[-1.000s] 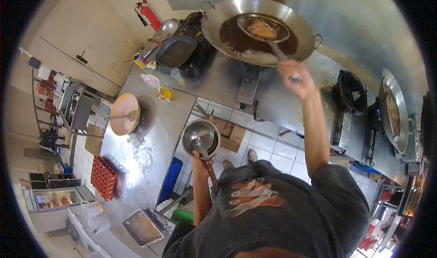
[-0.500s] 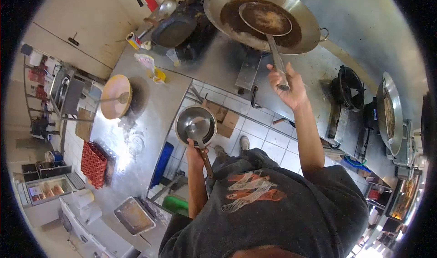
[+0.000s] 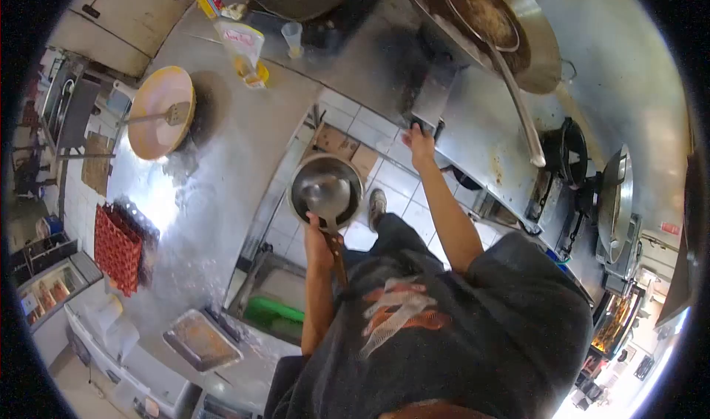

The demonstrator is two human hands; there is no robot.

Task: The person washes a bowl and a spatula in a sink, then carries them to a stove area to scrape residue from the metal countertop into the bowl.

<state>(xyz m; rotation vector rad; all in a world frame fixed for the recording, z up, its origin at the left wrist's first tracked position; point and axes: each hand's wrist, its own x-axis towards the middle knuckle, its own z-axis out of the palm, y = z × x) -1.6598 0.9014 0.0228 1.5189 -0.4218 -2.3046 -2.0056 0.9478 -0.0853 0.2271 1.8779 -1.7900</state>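
The one view looks down from the person's head, over the shirt (image 3: 414, 323), to the desk (image 3: 214, 167) and the big pan (image 3: 543, 38).

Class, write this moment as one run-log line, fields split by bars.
left hand: holding steel bowl, ladle inside | right hand: at stove front | skimmer: unheld, mesh end in wok, handle over rim

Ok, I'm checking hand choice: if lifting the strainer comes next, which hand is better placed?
Probably the right hand: at the front edge of the counter, it is nearer the strainer's handle and holds no cookware; the left hand holds the steel pot.
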